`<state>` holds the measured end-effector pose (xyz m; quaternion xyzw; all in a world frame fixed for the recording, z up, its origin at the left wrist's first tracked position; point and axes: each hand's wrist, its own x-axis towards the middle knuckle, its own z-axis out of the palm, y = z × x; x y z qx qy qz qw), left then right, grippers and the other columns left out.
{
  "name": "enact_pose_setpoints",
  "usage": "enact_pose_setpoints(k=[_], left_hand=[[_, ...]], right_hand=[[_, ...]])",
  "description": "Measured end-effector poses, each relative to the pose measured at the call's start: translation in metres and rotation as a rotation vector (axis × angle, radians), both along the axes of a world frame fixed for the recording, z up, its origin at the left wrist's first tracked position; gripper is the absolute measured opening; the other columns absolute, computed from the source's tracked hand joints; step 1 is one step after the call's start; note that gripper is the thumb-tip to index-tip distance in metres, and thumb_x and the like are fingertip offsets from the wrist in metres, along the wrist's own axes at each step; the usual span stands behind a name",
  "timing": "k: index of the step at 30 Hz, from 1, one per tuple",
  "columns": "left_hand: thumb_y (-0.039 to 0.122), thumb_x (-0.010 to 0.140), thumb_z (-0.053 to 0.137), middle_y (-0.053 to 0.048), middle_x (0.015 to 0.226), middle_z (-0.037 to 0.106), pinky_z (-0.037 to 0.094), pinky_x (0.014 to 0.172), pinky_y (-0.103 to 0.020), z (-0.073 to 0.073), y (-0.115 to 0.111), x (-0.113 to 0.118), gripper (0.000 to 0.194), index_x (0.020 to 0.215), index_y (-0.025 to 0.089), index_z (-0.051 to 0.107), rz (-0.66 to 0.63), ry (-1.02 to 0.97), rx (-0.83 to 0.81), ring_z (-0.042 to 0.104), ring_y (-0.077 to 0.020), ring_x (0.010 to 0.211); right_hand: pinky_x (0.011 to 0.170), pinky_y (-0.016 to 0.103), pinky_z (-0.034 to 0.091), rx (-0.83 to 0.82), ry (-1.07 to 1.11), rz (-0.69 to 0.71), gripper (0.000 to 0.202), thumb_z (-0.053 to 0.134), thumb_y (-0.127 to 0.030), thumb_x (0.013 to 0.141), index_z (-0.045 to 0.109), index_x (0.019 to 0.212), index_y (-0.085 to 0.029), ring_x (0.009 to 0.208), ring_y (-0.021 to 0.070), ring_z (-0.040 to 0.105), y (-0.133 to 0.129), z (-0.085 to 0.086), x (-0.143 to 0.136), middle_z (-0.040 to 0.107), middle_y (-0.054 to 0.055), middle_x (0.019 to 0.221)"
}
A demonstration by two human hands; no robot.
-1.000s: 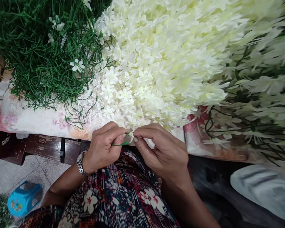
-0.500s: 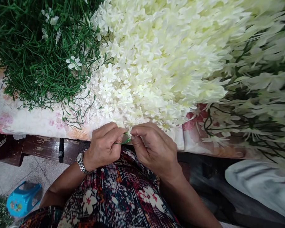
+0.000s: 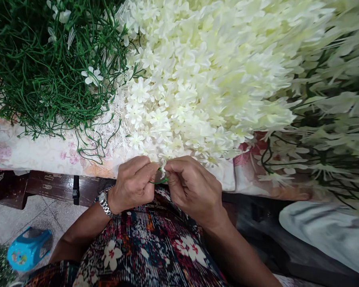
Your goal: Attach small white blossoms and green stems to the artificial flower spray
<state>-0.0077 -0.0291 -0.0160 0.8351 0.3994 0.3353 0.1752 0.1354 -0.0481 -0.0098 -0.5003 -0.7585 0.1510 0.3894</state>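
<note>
My left hand [image 3: 134, 181], with a watch on its wrist, is closed around a thin green plastic stem [image 3: 159, 181], whose end pokes out between the hands. Close beside it, my right hand [image 3: 196, 189] pinches a small white piece [image 3: 163, 170] at the stem's tip; the fingers hide most of it, and I cannot tell its exact shape. Just beyond both hands lies a heap of white artificial flowers [image 3: 179, 95]. A pile of green plastic stems [image 3: 54, 79] sits to the left, with a few white blossoms on it.
Thin white strands [image 3: 113, 135] lie between the two piles. White flowers on dark stems [image 3: 326, 151] stand at the right. A flowered cloth [image 3: 48, 147] covers the table. On the floor at lower left is a blue stool [image 3: 28, 247]. A person's light-coloured clothing [image 3: 323, 231] shows at right.
The stem's loose end and the white piece are now closer together at my right fingertips. My left hand has shifted slightly right. The view has moved a little.
</note>
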Motion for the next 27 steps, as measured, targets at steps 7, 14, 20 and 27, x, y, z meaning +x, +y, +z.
enact_pose_setpoints(k=[7,14,20,27], left_hand=[[0.005,0.067,0.039,0.0,0.055,0.038,0.031,0.046,-0.023,-0.0014,0.0004,-0.0001,0.015,0.065,0.013,0.051,0.003,0.034,0.034,0.034,-0.0104,0.052],[0.008,0.07,0.039,-0.001,0.056,0.041,0.033,0.046,-0.023,-0.003,0.0005,-0.0004,0.013,0.067,0.013,0.05,-0.004,0.01,0.024,0.037,-0.0106,0.052],[0.008,0.07,0.039,0.0,0.056,0.04,0.033,0.046,-0.023,-0.0023,0.0006,-0.0009,0.013,0.067,0.014,0.049,-0.007,-0.007,0.004,0.037,-0.0106,0.052],[0.006,0.07,0.04,0.0,0.055,0.04,0.031,0.045,-0.023,-0.002,0.0006,-0.0005,0.014,0.065,0.014,0.051,0.01,-0.04,0.006,0.036,-0.0103,0.051]], right_hand=[[0.061,0.024,0.044,-0.026,0.017,-0.005,0.014,0.047,-0.005,0.073,0.047,0.083,-0.014,0.068,0.011,0.05,-0.0014,-0.0026,-0.0013,0.054,0.004,0.071],[0.06,0.023,0.044,-0.001,0.036,-0.032,0.016,0.048,-0.003,0.071,0.047,0.082,-0.015,0.067,0.0108,0.05,-0.0015,-0.0034,-0.0037,0.054,0.003,0.07],[0.06,0.024,0.044,0.001,0.067,-0.037,0.018,0.048,-0.002,0.071,0.048,0.083,-0.015,0.068,0.0109,0.051,-0.0035,-0.0037,-0.0054,0.054,0.003,0.071],[0.061,0.023,0.044,-0.039,0.041,-0.023,0.014,0.048,-0.003,0.072,0.048,0.08,-0.015,0.067,0.0099,0.051,-0.0029,-0.0014,-0.0052,0.054,0.003,0.07]])
